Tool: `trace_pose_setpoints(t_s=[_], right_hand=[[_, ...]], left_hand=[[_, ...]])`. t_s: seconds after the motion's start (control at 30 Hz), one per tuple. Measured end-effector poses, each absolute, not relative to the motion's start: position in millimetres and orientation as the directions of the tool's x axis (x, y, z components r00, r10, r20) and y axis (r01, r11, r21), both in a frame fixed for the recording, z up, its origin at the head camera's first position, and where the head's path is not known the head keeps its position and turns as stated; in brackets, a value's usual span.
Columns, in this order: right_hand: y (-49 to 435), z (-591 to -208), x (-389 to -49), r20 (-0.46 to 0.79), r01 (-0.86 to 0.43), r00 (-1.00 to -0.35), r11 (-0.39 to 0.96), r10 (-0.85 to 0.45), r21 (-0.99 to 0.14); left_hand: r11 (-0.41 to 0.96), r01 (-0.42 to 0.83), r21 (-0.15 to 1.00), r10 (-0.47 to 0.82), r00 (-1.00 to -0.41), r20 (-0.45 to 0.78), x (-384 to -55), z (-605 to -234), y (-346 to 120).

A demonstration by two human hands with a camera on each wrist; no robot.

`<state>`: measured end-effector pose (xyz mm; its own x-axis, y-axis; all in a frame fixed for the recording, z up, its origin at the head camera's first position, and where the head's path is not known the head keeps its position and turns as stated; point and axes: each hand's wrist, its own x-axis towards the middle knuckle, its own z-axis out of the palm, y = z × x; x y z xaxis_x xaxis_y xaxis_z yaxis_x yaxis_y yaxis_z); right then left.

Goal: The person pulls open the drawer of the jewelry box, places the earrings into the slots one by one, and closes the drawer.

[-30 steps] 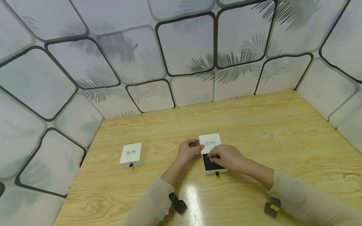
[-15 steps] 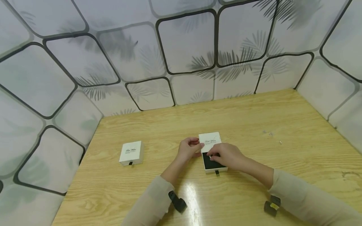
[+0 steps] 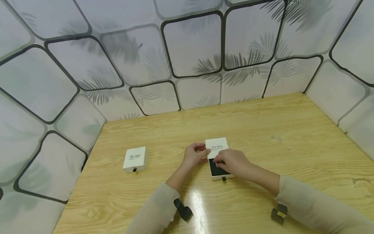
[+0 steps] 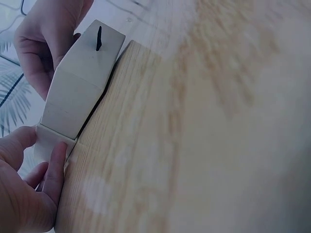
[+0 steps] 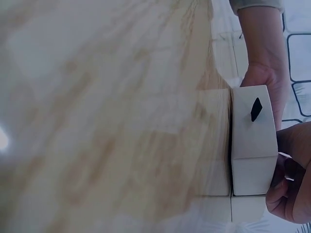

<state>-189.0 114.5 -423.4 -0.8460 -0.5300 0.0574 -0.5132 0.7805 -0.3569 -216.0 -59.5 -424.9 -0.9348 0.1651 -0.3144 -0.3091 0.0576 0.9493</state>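
Broadly, wood-grained counter (image 3: 248,126) across the lower frame, leaf-patterned walls (image 3: 193,45) at top, left and right, open box (image 3: 213,170) at lower centre, left hand (image 3: 194,155) gripping its cover (image 3: 216,143), right hand (image 3: 233,161) pinching a shiny bit (image 3: 216,163), second box (image 3: 135,157) lower left.

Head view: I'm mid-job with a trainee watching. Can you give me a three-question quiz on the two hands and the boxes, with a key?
1. Count: how many white boxes are on the table?
2. True or false: the left hand grips the open box.
3. Pick one: the right hand has its fingers at
A) the closed box's tab
B) the open box's black lining
C) the patterned wall

Key: 1. Two. 2. True. 3. B.
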Motion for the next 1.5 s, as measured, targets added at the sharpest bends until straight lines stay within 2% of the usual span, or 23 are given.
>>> trace_pose_setpoints(t_s=[0.33, 0.6, 1.1, 1.5], right_hand=[[115.5, -422.1, -190.6, 0.022, -0.518, -0.836, 0.775, -0.548, -0.362], [116.6, -422.8, -191.5, 0.014, -0.503, -0.834, 0.75, -0.552, -0.43], [117.9, -425.4, -191.5, 0.083, -0.582, -0.799, 0.73, -0.596, -0.357], [125.9, -426.2, -194.2, 0.11, -0.628, -0.76, 0.678, -0.641, -0.383]], left_hand=[[0.07, -0.31, 0.948, 0.167, -0.934, -0.317, -215.6, -425.5, -60.6], [0.065, -0.311, 0.948, 0.169, -0.933, -0.318, -215.6, -426.4, -61.1], [0.06, -0.305, 0.951, 0.17, -0.935, -0.311, -214.6, -426.8, -61.3], [0.056, -0.306, 0.95, 0.177, -0.934, -0.311, -214.5, -425.9, -60.2]])
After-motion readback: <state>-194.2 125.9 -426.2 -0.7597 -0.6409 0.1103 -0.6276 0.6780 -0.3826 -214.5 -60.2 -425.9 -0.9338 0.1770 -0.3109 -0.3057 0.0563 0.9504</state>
